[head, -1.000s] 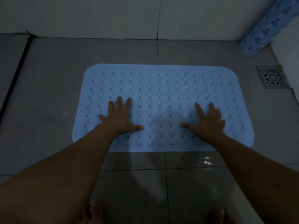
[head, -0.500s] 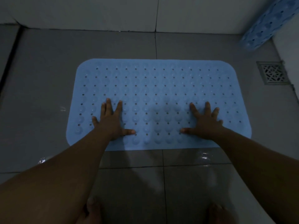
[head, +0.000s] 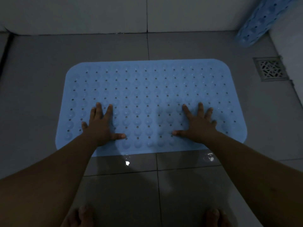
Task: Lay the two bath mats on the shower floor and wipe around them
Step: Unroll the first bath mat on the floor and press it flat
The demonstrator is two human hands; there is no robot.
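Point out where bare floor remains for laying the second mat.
Widest bare tile lies left of the flat mat, out to the dark floor joint. A narrower strip runs between it and the back wall. The right side is crowded: floor drain and rolled mat in the corner. Near side holds both feet.

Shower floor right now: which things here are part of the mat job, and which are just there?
Job: flat blue mat, left hand and right hand pressing it, rolled second mat in the corner.
Just there: floor drain, wall tiles.
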